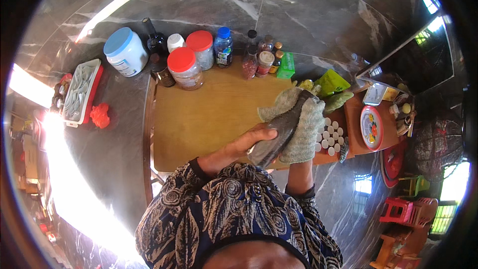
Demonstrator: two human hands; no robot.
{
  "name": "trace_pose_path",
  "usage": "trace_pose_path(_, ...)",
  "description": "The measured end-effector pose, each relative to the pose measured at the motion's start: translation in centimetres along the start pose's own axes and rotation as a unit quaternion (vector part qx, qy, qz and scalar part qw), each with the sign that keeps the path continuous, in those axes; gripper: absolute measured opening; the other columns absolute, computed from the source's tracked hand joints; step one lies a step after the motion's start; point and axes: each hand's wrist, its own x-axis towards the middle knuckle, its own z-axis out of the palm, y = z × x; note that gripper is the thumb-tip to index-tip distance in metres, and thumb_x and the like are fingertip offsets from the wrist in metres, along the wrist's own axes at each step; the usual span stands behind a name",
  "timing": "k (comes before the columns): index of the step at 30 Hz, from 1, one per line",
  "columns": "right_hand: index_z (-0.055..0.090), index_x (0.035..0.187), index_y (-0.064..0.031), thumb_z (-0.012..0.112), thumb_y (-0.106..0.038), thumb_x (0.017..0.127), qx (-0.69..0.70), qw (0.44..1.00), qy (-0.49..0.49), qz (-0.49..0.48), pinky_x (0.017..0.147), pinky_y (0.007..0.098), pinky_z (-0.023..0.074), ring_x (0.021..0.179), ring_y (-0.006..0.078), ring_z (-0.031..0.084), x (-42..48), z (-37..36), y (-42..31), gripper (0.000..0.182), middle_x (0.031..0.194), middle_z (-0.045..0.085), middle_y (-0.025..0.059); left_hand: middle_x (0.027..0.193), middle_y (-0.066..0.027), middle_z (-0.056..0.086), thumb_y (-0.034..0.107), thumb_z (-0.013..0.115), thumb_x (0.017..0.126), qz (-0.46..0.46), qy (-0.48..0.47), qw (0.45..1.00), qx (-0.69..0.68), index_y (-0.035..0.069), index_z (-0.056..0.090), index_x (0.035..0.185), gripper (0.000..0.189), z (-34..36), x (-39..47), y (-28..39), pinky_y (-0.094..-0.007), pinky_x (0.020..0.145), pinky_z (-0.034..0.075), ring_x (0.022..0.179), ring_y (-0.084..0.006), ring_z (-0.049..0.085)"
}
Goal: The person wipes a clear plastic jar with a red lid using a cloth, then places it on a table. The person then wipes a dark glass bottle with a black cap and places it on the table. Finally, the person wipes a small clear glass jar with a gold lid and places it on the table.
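My left hand (257, 138) grips the near end of a dark, elongated object (280, 130), its thumb lying on top; whether it is a bottle or something else I cannot tell. A grey-green cloth (306, 134) drapes over the far end and right side of that object. Beneath this cloth my right hand is mostly hidden; only its wrist and forearm (300, 175) show below. Both hands are above the right part of a yellow-brown wooden table (209, 119). Just right of the cloth, several small white-topped round items (331, 134) stand in rows.
Red-lidded jars (185, 69), a blue-capped bottle (223, 48) and small seasoning bottles (250, 63) line the table's back edge. A blue-lidded tub (127, 52) and a white-and-red tray (82, 93) stand left. A floral enamel tray (371, 127) lies right. A bright green packet (332, 82) lies behind the cloth.
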Motion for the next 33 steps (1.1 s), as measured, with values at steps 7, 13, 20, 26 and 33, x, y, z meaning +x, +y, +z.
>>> trace_pose_path(7, 0.044, 0.114, -0.0086, 0.049, -0.033, 0.092, -0.016, 1.0, 0.024, 0.007, 0.07, 0.0339, 0.0475, 0.072, 0.0173, 0.058, -2.6, 0.0, 0.6, 0.034, 0.088, 0.055, 0.0021, 0.1, -0.0286, 0.058, 0.057, 0.045, 0.085, -0.033, -0.089, 0.961, -0.258, -0.004, 0.049, 0.118, 0.069, 0.3, 0.0, -1.9, -0.0463, 0.07, 0.051, 0.08, -0.0379, 0.062)
trace_pose_path(13, 0.043, 0.115, -0.0091, 0.049, -0.032, 0.092, -0.003, 0.999, 0.042, -0.011, 0.069, 0.0329, 0.0481, 0.071, 0.0171, 0.058, -0.5, 0.2, -0.1, 0.033, 0.085, 0.055, 0.0022, 0.087, -0.0146, 0.062, 0.058, 0.041, 0.088, 0.053, 0.081, 0.987, -0.127, -0.002, 0.053, 0.11, 0.065, 1.7, 0.1, -2.5, -0.0369, 0.054, 0.052, 0.07, -0.0239, 0.063)
trace_pose_path(20, 0.042, 0.116, -0.0096, 0.05, -0.031, 0.092, -0.129, 0.989, 0.074, -0.027, 0.066, 0.0317, 0.0489, 0.07, 0.0167, 0.058, -1.6, 2.1, 1.6, 0.033, 0.082, 0.055, 0.0023, 0.088, -0.0023, 0.055, 0.051, 0.033, 0.095, 0.253, 0.299, 0.909, 0.145, -0.001, 0.053, 0.104, 0.056, 2.0, 1.2, -1.5, -0.0258, 0.074, 0.042, 0.082, -0.0106, 0.049)
trace_pose_path(26, 0.041, 0.117, -0.01, 0.05, -0.03, 0.092, -0.306, 0.943, 0.134, -0.007, 0.065, 0.0307, 0.0495, 0.069, 0.0164, 0.057, -4.1, 4.0, 2.8, 0.033, 0.079, 0.054, 0.0024, 0.077, -0.0066, 0.051, 0.048, 0.03, 0.096, 0.299, 0.374, 0.827, 0.296, 0.0, 0.051, 0.095, 0.052, 0.8, 1.5, -0.5, -0.0291, 0.066, 0.04, 0.073, -0.0141, 0.046)
trace_pose_path(33, 0.04, 0.117, -0.0106, 0.051, -0.028, 0.092, -0.399, 0.896, 0.193, 0.04, 0.062, 0.0295, 0.0503, 0.067, 0.0161, 0.057, -2.8, 4.8, 1.4, 0.033, 0.076, 0.054, 0.0025, 0.08, -0.0278, 0.057, 0.052, 0.033, 0.093, 0.248, 0.382, 0.779, 0.431, 0.0, 0.041, 0.104, 0.053, 3.1, 1.0, -0.6, -0.0462, 0.065, 0.044, 0.076, -0.0433, 0.059)
